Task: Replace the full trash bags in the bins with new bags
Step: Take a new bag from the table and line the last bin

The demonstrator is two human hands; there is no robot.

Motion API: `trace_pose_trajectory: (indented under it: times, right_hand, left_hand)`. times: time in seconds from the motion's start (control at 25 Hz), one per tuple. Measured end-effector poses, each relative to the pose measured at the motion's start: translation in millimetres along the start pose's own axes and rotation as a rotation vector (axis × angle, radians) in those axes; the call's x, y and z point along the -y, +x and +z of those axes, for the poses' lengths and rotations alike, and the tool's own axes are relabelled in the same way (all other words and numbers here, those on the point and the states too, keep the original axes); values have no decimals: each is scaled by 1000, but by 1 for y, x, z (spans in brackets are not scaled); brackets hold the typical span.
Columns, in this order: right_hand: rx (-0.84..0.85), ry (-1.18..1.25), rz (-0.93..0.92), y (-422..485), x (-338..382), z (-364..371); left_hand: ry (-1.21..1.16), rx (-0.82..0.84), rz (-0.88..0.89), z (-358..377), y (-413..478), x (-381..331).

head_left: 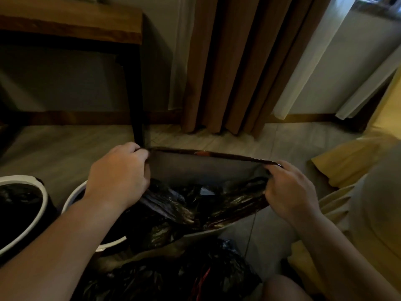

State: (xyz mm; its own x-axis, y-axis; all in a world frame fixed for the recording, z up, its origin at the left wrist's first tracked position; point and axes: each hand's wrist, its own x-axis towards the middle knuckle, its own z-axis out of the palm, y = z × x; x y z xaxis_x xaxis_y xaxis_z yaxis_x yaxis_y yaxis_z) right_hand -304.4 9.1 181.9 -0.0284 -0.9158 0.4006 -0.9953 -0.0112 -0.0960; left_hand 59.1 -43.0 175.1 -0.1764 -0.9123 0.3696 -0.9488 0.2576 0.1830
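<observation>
From the head camera, the person's left hand (118, 177) and right hand (290, 190) each hold one end of the mouth of a thin black plastic trash bag (206, 170). The grip on both sides is closed tight on the film, fingers curled over the bunched edge. The top hem is pulled taut between them, so the mouth gapes toward the camera. The rest of the bag hangs crumpled below, draped over and into a round white-rimmed bin (72, 195) that stands on the pale tiled floor (65, 144) in front of the person.

A second white-rimmed bin (44, 198) stands just beside it, toward the left edge of the floor in view, with black film already inside it. A knotted, bulging black bag (173, 276) lies on the floor nearest the camera, probably a full one already taken out.

Farther back, along the wall, are a dark wooden desk (71, 25) and a brown curtain (238, 61). Yellow bedding (347, 161) spills in from the right.

The step in hand looks like fitting the fresh liner. Next, the open mouth needs lowering around the bin's rim and folding over it all the way round, with the slack pushed down inside.
</observation>
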Motion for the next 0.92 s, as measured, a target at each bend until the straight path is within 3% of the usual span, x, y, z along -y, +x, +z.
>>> trace_pose_trajectory:
  times: [0.2, 0.36, 0.48, 0.92]
  right_hand:
    - [14, 82, -26, -10, 3, 7]
    - [91, 23, -13, -18, 5, 14]
    - [52, -4, 31, -19, 4, 21]
    - [131, -19, 83, -25, 1, 20]
  left_hand:
    - [-73, 64, -116, 2, 3, -5]
    - [-117, -13, -86, 0, 0, -2]
    - [-116, -54, -51, -2, -6, -3]
    - [-20, 67, -143, 7, -8, -14]
